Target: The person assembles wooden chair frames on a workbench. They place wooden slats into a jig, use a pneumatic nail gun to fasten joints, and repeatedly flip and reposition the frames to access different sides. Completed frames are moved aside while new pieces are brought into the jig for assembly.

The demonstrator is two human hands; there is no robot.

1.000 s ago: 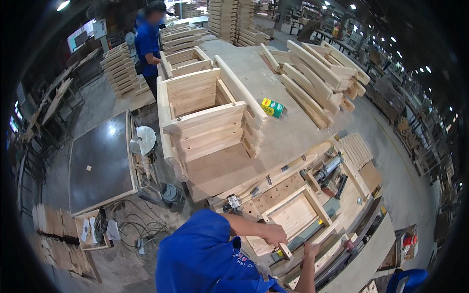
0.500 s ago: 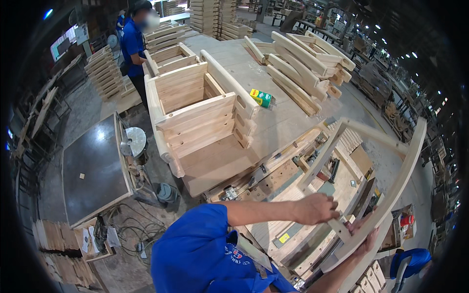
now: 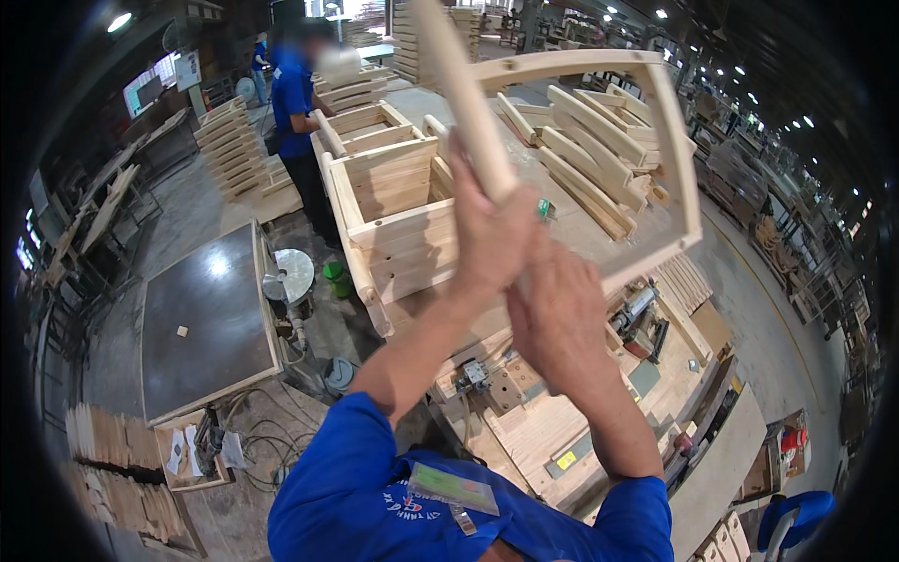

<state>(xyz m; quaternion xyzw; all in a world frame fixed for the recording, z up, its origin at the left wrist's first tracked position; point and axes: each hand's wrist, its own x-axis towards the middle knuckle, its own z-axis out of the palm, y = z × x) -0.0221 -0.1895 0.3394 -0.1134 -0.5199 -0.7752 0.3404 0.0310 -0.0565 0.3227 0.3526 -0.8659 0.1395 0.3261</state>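
Observation:
I hold a light wooden frame [image 3: 676, 140] raised high over the workbench; its near rail runs up past the top of the picture. My left hand [image 3: 492, 234] is wrapped around that rail. My right hand [image 3: 560, 318] sits just below it, fingers closed on the same rail, whose lower end is hidden behind both hands. Below my arms lies a wooden assembly jig [image 3: 548, 436] on the bench.
A slatted wooden crate [image 3: 393, 220] stands beyond my hands, with stacked wooden parts [image 3: 585, 164] and a small green item [image 3: 546, 211] behind it. A dark table [image 3: 206, 318] is at left. A person in blue [image 3: 295, 103] works at the far end. A power tool [image 3: 639, 314] lies at right.
The frame has been lifted from the jig on the bench up to head height. Both hands rose with it and now grip one rail close together.

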